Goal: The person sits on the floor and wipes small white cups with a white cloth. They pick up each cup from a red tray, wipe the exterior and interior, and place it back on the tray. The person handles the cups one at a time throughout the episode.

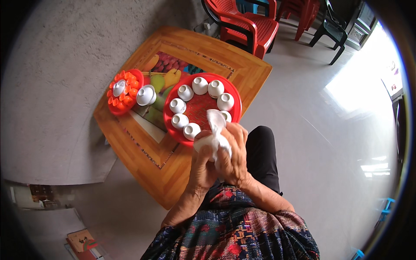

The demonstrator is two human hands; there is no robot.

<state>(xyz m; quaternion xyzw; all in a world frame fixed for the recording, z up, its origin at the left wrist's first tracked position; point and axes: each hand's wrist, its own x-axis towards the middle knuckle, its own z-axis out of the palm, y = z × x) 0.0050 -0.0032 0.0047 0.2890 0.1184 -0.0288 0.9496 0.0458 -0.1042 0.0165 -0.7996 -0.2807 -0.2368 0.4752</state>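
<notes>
Both hands are together in front of my body, above the near edge of a red round tray [238,98]. My left hand [203,162] is closed around a bunched white cloth [215,123]. The fingers of my right hand [234,158] press into the same cloth from the other side, and one end of it sticks up past them. A rounded white part shows between the hands; I cannot tell whether a cup is inside the cloth. On the tray, several white cups [200,86] stand upside down in a ring, one partly hidden behind the cloth.
The tray sits on a wooden table [147,190] with a fruit picture in its top. Left of it are stacked white bowls [146,95] and a smaller red tray [139,76] of orange cups [125,100]. Red chairs [255,28] and a dark chair [333,34] stand beyond.
</notes>
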